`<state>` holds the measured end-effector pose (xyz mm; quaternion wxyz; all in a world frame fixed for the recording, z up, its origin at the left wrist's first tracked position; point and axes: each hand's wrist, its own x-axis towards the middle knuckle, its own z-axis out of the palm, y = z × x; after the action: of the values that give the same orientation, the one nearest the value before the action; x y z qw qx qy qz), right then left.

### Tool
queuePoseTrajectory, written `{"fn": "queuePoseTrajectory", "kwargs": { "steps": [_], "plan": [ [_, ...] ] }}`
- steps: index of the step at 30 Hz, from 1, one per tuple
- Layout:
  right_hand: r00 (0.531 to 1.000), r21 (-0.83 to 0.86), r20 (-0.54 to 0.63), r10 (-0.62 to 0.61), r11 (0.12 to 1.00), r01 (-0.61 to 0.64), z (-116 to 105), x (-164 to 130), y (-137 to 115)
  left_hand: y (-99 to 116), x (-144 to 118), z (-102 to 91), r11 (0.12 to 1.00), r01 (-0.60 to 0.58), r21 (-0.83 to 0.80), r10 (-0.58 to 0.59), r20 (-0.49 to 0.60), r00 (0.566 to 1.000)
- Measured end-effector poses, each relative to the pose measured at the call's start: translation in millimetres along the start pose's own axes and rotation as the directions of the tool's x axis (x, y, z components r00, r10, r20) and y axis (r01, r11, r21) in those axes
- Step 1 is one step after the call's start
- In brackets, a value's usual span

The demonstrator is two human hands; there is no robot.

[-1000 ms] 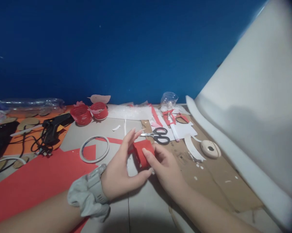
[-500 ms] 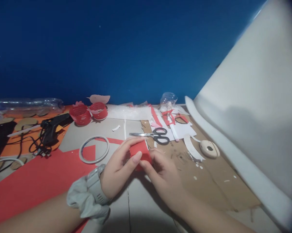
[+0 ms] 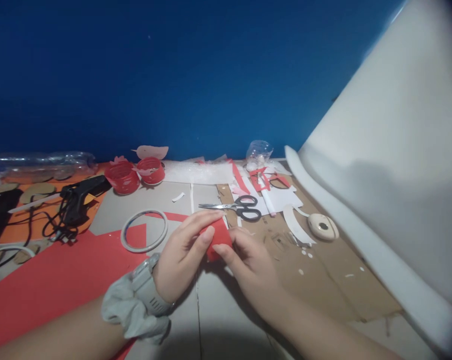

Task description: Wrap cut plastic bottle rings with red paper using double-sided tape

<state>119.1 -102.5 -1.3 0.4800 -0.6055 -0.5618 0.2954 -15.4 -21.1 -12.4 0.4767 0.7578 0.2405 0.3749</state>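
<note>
Between my hands is a small red paper-covered piece (image 3: 221, 237), its full shape partly hidden by my fingers. My left hand (image 3: 186, 247), with a grey watch and scrunchie at the wrist, wraps round its left side, thumb across the front. My right hand (image 3: 250, 257) grips the right side, thumb tip pressed on the lower front. Just beyond them lie black-handled scissors (image 3: 244, 208), blades pointing left. To the left a roll of tape (image 3: 127, 241) rests partly on a large red sheet (image 3: 60, 280).
A black glue gun (image 3: 77, 202) with its cord lies at left, near a clear plastic bottle (image 3: 41, 163). Two red cups (image 3: 122, 176) stand by the blue wall. Cardboard (image 3: 323, 280) with paper scraps and a cream oval device (image 3: 323, 227) lie at right.
The red piece has tilted and turned in my hands, so its pale top edge is less visible. Both thumbs have shifted slightly. The surrounding things stay in place.
</note>
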Motion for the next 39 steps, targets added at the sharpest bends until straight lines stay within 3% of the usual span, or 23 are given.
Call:
{"fn": "queuePoseTrajectory", "kwargs": {
  "steps": [15, 19, 24, 31, 34, 39],
  "plan": [
    [0.995, 0.050, 0.016, 0.095, 0.994, -0.096, 2.5, -1.0, 1.2, 2.3, -0.4, -1.6, 0.996, -0.017, 0.092, 0.019, -0.023, 1.000],
    [0.998, 0.082, -0.008, 0.065, 0.995, -0.064, 3.7, 3.1, -1.1, 3.7, -0.8, -1.8, 0.991, -0.030, 0.134, 0.034, -0.029, 0.999],
    [0.999, 0.145, -0.011, 0.044, 0.989, -0.042, 5.6, 5.3, -3.8, 4.6, -0.9, -1.7, 0.984, -0.068, 0.165, 0.068, 0.008, 0.998],
    [0.993, 0.323, -0.025, 0.116, 0.941, -0.101, 6.5, 5.7, -1.9, 8.5, -1.6, -1.8, 0.978, -0.096, 0.186, 0.089, 0.045, 0.995],
    [0.992, 0.327, 0.000, 0.128, 0.937, -0.121, 5.5, 7.5, -1.3, 9.1, -1.4, 0.2, 0.986, -0.065, 0.152, 0.062, 0.023, 0.998],
    [0.989, 0.345, 0.014, 0.149, 0.927, -0.145, 4.3, 7.5, -0.5, 7.5, -2.6, 2.8, 0.997, 0.078, -0.026, -0.078, -0.027, 0.997]
  ]
}}
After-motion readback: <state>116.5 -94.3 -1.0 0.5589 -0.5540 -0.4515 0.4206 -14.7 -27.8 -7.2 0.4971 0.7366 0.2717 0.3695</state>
